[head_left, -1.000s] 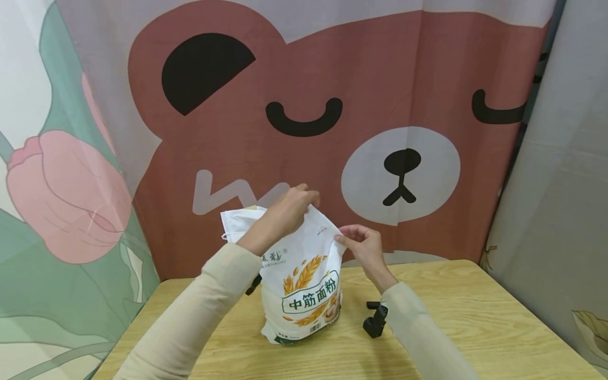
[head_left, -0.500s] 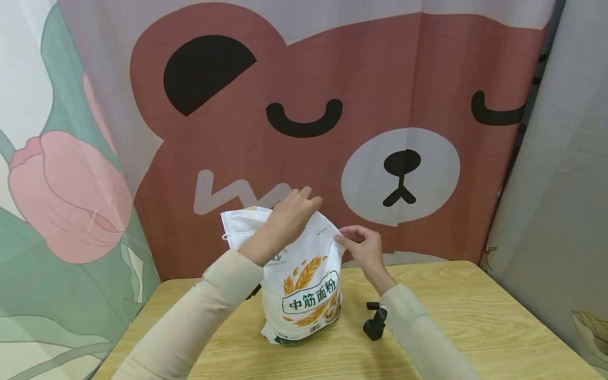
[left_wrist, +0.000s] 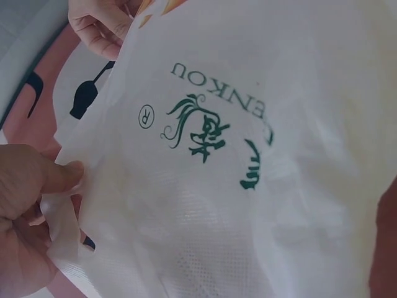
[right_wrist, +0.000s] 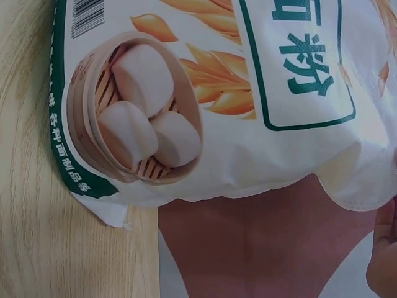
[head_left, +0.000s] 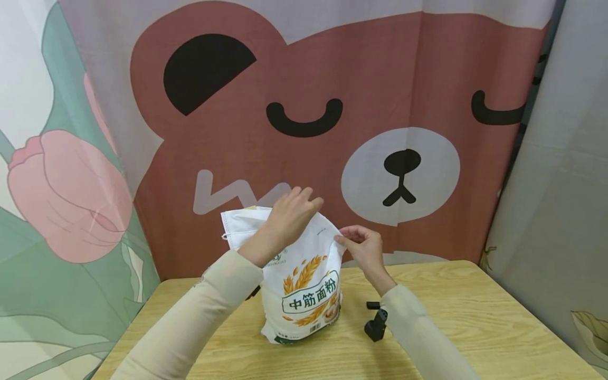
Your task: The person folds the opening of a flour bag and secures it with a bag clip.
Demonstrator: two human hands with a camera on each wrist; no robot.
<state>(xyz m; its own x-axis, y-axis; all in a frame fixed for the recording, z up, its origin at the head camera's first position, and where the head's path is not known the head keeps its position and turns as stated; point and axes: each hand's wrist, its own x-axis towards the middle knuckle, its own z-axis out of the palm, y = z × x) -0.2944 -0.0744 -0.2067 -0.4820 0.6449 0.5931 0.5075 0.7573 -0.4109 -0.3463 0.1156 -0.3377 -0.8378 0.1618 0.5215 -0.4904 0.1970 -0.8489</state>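
Observation:
A white flour bag [head_left: 311,264] with wheat ears and green lettering stands upright on the wooden table [head_left: 427,311]. My left hand [head_left: 287,224] reaches over its top edge. In the left wrist view that hand [left_wrist: 28,211] pinches the bag's edge beside a slit, thumb on the front face. With thumb and fingers, my right hand [head_left: 363,250] pinches the bag's upper right edge. The right wrist view shows the bag's printed steamer of buns [right_wrist: 136,112] and, at the right border, part of my right hand [right_wrist: 383,261].
A small black device [head_left: 376,323] lies on the table right of the bag, near my right sleeve. Another black item [head_left: 254,292] is mostly hidden behind the bag's left side. A curtain with a bear print [head_left: 380,68] hangs behind the table.
My left hand has turned slightly at the bag's top, its fingers shifting a little to the right and the hand covering more of the brand print. The right hand keeps its place.

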